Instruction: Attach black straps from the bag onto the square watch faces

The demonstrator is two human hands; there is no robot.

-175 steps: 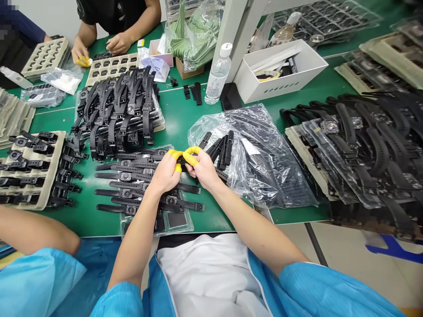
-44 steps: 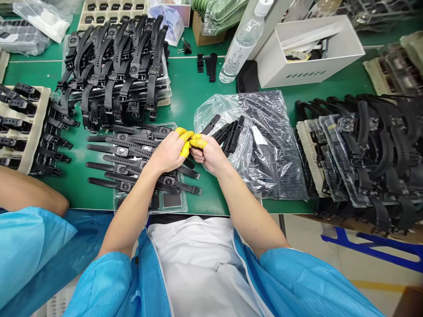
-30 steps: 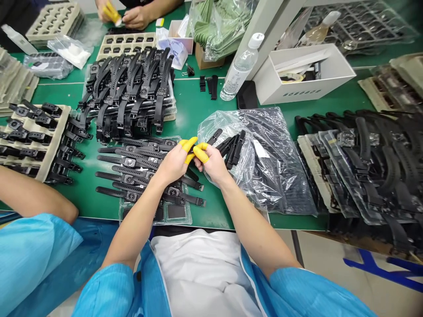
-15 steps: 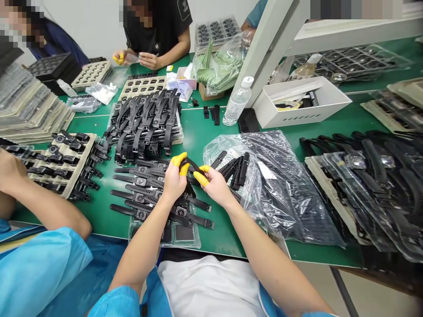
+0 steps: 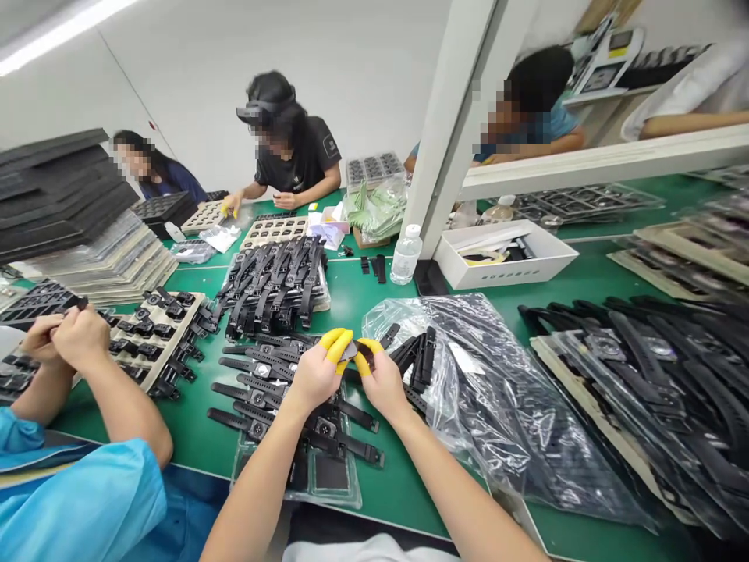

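My left hand [image 5: 321,373], with yellow finger cots, is closed on a small smartwatch [image 5: 349,351] whose grey face shows between the fingers. My right hand [image 5: 380,381], also in yellow finger cots, pinches a dark watch strap [image 5: 366,351] against the watch's side. Whether strap and watch are joined there is hidden by the fingers. Below and left of my hands, several watches with black straps [image 5: 257,398] lie in rows across a clear plastic tray [image 5: 356,499]. Right of my right hand, loose black straps [image 5: 418,359] stick out of a clear plastic bag [image 5: 497,390].
Behind stand a stacked tray of watches [image 5: 275,281], a water bottle [image 5: 406,256] and a white box [image 5: 506,254]. More watches on stacked trays [image 5: 644,375] fill the right. A co-worker's arms [image 5: 111,367] are at left; another person [image 5: 292,156] sits opposite.
The camera view has tilted up, so the table sits lower. My hands have come closer together, and a grey watch face now shows in my left fingers where a black strap was stretched before.
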